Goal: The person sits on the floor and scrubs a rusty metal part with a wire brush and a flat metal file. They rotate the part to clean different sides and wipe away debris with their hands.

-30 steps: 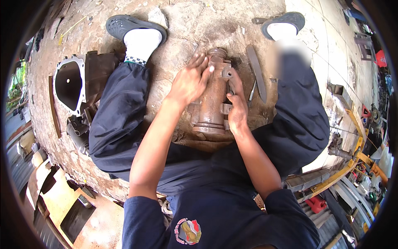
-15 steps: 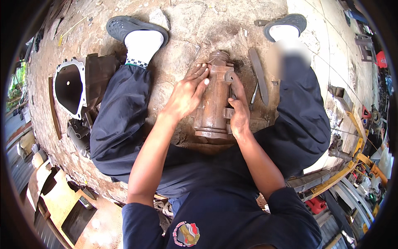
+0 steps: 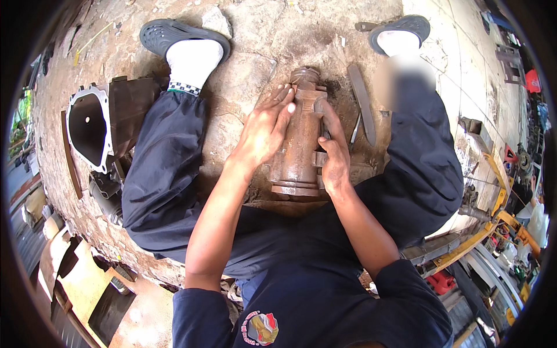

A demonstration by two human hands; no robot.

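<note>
A rusty cylindrical metal housing lies lengthwise between my legs, its narrower neck pointing away from me and its wide rimmed end close to me. My left hand rests against its left side, fingers stretched out along the upper part near the neck. On the other side, my right hand grips the housing beside its lugs, thumb raised and fingers partly hidden. To the right of it lie a flat file-like bar and a thin metal tool.
A large metal casing with an open flanged mouth stands beside my left leg. A flat strip lies past it. At the right are a yellow metal frame and assorted parts. A pale stone sits by my left shoe.
My left forearm has shifted slightly right, and the left fingers sit a little farther over the housing. The right hand keeps its hold. The view has shifted a little.
</note>
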